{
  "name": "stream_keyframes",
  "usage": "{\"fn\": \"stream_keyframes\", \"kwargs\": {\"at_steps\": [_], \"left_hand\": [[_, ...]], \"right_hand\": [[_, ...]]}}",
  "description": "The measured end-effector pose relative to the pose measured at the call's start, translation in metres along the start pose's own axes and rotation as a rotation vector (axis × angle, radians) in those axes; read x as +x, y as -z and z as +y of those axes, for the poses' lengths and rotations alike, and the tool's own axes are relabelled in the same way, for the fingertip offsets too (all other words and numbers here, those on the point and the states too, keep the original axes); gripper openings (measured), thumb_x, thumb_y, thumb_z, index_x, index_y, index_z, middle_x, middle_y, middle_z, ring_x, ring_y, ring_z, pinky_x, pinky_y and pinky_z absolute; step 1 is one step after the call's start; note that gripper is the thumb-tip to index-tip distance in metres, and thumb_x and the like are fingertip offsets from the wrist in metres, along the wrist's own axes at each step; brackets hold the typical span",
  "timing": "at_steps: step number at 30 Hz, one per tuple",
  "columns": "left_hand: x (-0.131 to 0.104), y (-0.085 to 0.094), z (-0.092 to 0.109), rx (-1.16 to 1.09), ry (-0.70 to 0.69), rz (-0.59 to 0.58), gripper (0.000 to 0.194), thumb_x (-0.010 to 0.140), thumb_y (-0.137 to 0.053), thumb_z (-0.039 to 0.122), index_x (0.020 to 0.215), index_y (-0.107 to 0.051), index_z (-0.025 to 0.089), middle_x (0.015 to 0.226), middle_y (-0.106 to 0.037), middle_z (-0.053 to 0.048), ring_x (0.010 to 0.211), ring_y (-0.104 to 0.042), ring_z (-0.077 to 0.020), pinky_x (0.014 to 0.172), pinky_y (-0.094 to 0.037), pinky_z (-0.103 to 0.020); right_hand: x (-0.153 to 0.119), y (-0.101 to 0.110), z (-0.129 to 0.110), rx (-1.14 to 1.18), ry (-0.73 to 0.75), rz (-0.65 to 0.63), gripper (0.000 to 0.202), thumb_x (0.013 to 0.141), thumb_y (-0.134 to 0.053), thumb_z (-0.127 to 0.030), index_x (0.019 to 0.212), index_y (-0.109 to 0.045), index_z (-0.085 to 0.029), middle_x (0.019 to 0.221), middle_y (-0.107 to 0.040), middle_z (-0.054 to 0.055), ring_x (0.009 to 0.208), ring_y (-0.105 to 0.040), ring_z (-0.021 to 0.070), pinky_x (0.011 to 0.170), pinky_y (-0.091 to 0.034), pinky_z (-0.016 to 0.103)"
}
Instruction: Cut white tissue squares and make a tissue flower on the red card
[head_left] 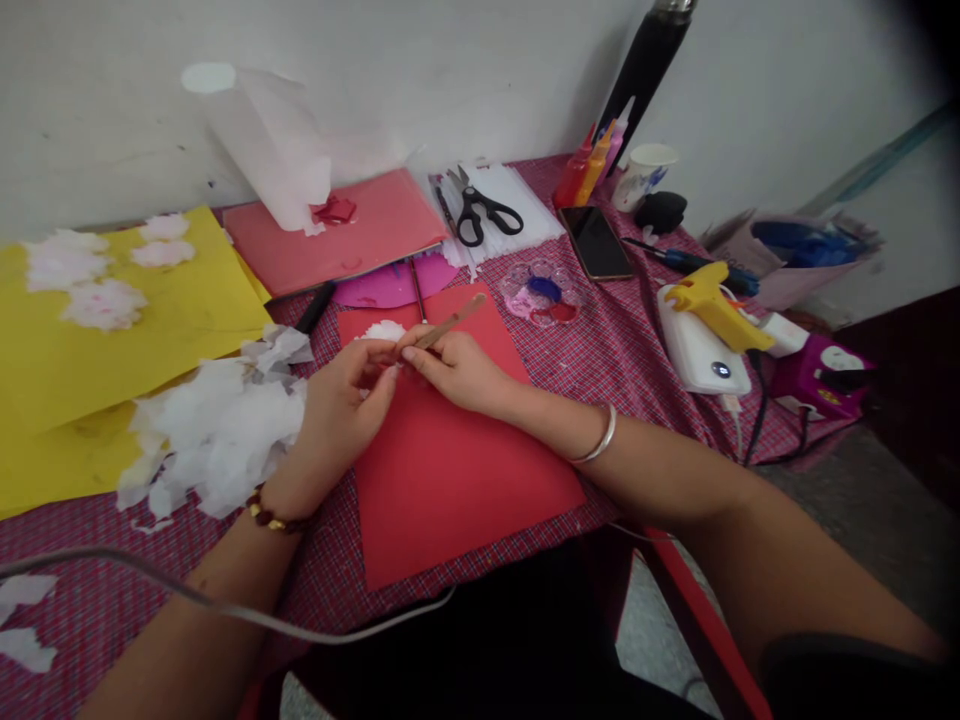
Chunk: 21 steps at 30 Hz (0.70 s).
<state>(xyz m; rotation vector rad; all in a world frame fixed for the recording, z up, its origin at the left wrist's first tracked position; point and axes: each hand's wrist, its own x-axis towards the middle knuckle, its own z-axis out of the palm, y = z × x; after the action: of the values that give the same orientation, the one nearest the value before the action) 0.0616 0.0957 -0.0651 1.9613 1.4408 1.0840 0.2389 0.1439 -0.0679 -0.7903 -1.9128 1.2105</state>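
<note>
My right hand [454, 368] is closed around a thin brown stick [459, 317], which slants up to the right. Against it is my left hand [352, 392], its thumb and fingertips pinched near the stick's lower end; a small white bit shows there, too hidden to name. Both hands are over a red sheet of paper [457, 480]. A white paper flower [384, 330] lies just behind my fingers, partly covered by them. Left of my left hand is a heap of torn white paper pieces [225, 430].
Yellow sheets [187, 370] with white-pink paper flowers [105, 303] lie left. Behind are a paper roll [255, 150], black scissors [480, 210] and a paint palette [541, 293]. To the right are a phone [598, 243], a yellow glue gun [716, 305] and a white power bank [697, 350]. A cable [225, 607] crosses in front.
</note>
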Motion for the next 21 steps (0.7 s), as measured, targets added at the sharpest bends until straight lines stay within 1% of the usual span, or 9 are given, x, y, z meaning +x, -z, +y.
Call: {"fn": "stream_keyframes", "kwargs": {"at_steps": [5, 8, 13, 15, 17, 21], "left_hand": [[0.0, 0.001, 0.002, 0.066, -0.017, 0.021, 0.021, 0.088, -0.059, 0.026, 0.107, -0.066, 0.022, 0.095, -0.075, -0.004, 0.078, -0.069, -0.017, 0.069, -0.053, -0.029], [-0.001, 0.002, 0.005, 0.104, -0.016, 0.013, 0.021, 0.088, -0.058, 0.025, 0.108, -0.066, 0.021, 0.088, -0.075, -0.003, 0.07, -0.067, -0.0155, 0.064, -0.05, -0.027], [-0.004, 0.001, 0.013, 0.163, -0.007, -0.005, 0.027, 0.089, -0.057, 0.025, 0.115, -0.064, 0.022, 0.082, -0.074, -0.001, 0.059, -0.063, -0.0138, 0.058, -0.045, -0.027], [-0.005, 0.0, 0.016, 0.202, -0.01, -0.003, 0.031, 0.088, -0.058, 0.024, 0.118, -0.063, 0.022, 0.083, -0.073, -0.001, 0.059, -0.062, -0.0137, 0.057, -0.044, -0.027], [-0.005, -0.001, 0.018, 0.216, -0.013, -0.006, 0.033, 0.086, -0.059, 0.022, 0.119, -0.063, 0.022, 0.087, -0.074, -0.002, 0.063, -0.063, -0.0144, 0.058, -0.045, -0.027], [-0.004, -0.002, 0.018, 0.204, -0.01, -0.018, 0.032, 0.086, -0.058, 0.022, 0.118, -0.062, 0.022, 0.093, -0.074, -0.003, 0.069, -0.066, -0.0159, 0.061, -0.047, -0.028]], "right_hand": [[-0.001, 0.0, 0.001, -0.032, -0.034, -0.012, 0.02, 0.098, -0.044, -0.026, 0.086, -0.058, -0.017, 0.09, -0.063, 0.005, 0.085, -0.058, 0.016, 0.082, -0.045, 0.03], [-0.001, 0.001, 0.0, -0.037, -0.045, -0.017, 0.019, 0.098, -0.045, -0.026, 0.089, -0.059, -0.017, 0.09, -0.064, 0.005, 0.087, -0.058, 0.0167, 0.085, -0.046, 0.031], [0.0, 0.001, 0.003, -0.029, -0.04, -0.008, 0.019, 0.097, -0.045, -0.025, 0.087, -0.06, -0.018, 0.091, -0.064, 0.005, 0.089, -0.059, 0.0167, 0.087, -0.047, 0.031], [0.0, 0.0, 0.005, -0.024, -0.043, -0.005, 0.02, 0.097, -0.045, -0.025, 0.086, -0.06, -0.017, 0.089, -0.064, 0.005, 0.087, -0.059, 0.0163, 0.086, -0.047, 0.031], [0.001, -0.001, 0.007, -0.012, -0.04, -0.002, 0.02, 0.097, -0.045, -0.026, 0.086, -0.06, -0.017, 0.088, -0.063, 0.005, 0.086, -0.06, 0.0164, 0.085, -0.047, 0.031], [0.001, -0.001, 0.009, -0.004, -0.04, -0.01, 0.02, 0.097, -0.045, -0.026, 0.087, -0.06, -0.017, 0.09, -0.065, 0.005, 0.087, -0.06, 0.0166, 0.085, -0.047, 0.031]]}}
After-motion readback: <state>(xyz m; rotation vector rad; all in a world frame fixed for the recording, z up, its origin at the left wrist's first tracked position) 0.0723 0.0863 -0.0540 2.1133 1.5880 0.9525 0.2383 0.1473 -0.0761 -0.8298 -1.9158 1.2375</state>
